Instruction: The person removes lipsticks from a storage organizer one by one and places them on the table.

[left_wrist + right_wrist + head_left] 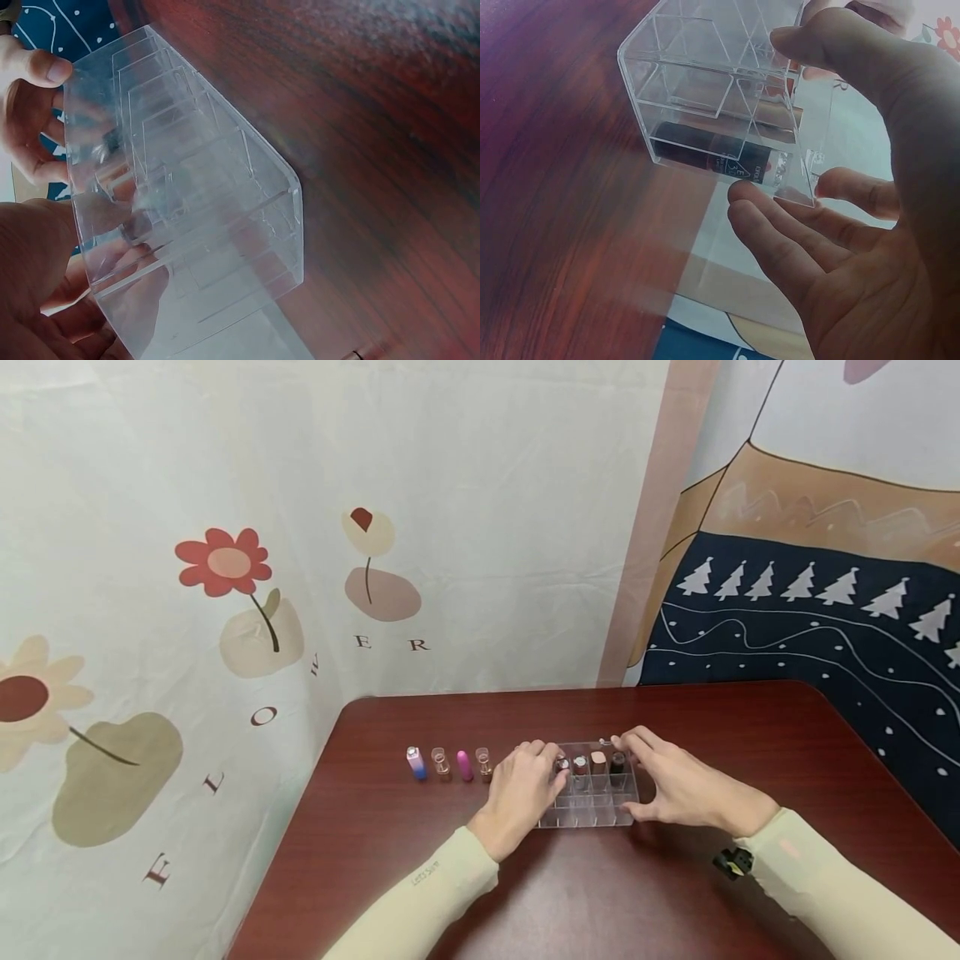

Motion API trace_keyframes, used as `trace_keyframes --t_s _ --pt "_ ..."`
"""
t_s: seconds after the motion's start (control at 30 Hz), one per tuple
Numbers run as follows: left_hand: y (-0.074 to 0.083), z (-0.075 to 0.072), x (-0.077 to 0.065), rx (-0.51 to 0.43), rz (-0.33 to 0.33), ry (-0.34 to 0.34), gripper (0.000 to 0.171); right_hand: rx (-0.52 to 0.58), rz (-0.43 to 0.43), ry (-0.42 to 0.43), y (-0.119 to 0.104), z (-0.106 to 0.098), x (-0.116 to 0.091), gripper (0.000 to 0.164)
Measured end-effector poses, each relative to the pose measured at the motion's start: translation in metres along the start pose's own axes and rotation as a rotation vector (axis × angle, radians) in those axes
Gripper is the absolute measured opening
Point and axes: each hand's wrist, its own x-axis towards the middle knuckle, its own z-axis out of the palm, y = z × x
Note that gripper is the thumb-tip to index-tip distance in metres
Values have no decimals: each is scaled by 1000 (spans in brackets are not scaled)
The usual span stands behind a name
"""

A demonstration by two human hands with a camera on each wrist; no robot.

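Observation:
A clear plastic lipstick organizer point(588, 817) with rows of compartments sits on the table between both hands. My left hand point(521, 785) reaches over its left side, thumb and index finger pinching a lipstick point(562, 763) in the back row. In the left wrist view, that lipstick point(137, 226) shows blurred through the clear walls. My right hand point(675, 781) grips the organizer's right end, thumb at the front and fingers at the back. Along the back row stand a silver-topped lipstick point(580, 765), a rose-gold one point(598, 762) and a black one point(712, 154).
Left of the organizer stand a purple-to-blue tube point(416, 763), a clear-capped tube point(441, 765), a magenta tube point(465, 766) and another clear-capped tube point(483, 763), in a row. The brown table point(375, 860) meets a flower-printed cloth point(487, 527) behind.

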Motion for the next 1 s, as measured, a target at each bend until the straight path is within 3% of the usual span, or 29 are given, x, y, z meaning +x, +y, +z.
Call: trace_keyframes --t_s 1.0 --pt "2 -11 2 -104 -31 27 23 -5 -22 46 2 5 -1 79"
